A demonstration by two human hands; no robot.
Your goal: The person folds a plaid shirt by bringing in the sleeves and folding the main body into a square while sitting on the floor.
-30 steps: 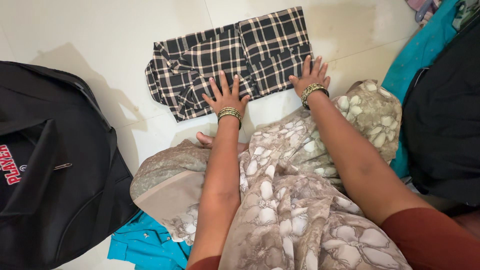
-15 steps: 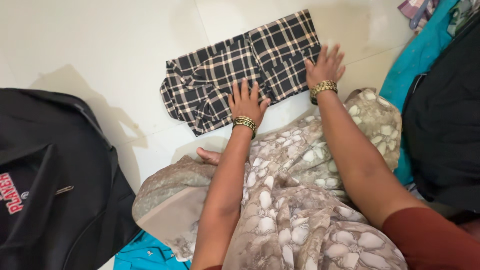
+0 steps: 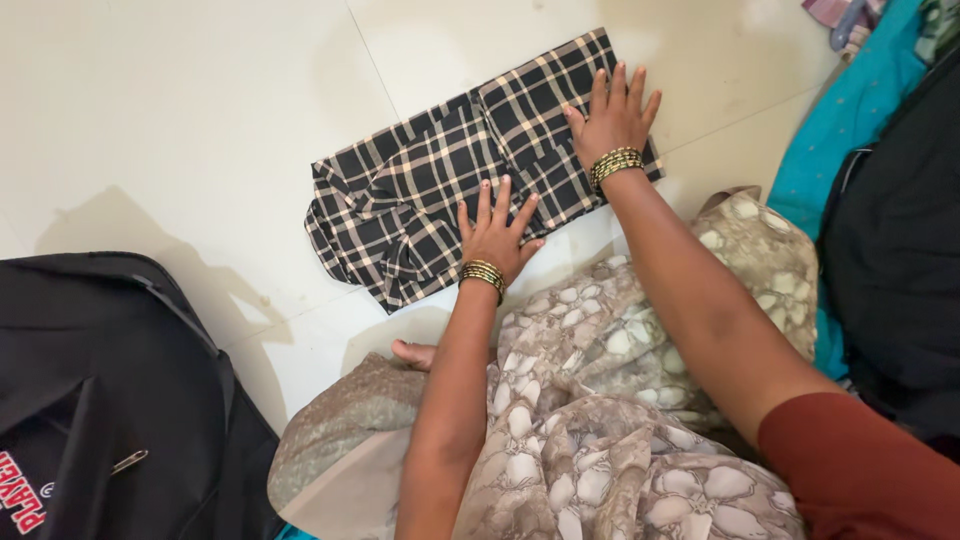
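A folded black and cream checked shirt point(image 3: 440, 180) lies on the pale tiled floor point(image 3: 180, 120). My left hand point(image 3: 495, 232) rests flat on its near edge, fingers spread, with gold bangles at the wrist. My right hand point(image 3: 612, 118) lies flat on the shirt's right part, fingers apart, also with bangles. Neither hand grips the cloth. My lap, draped in beige flowered fabric point(image 3: 590, 400), is below the hands, and a bare toe point(image 3: 415, 352) shows at its edge.
A black backpack point(image 3: 110, 400) lies at the lower left on the floor. A black garment or bag point(image 3: 895, 260) sits at the right on teal cloth point(image 3: 850, 110). More clothes show at the top right corner.
My right hand has slid from the shirt's right edge further onto the shirt. My left hand stays pressed on the near edge. The camera view has shifted, and the backpack now sits lower in the picture.
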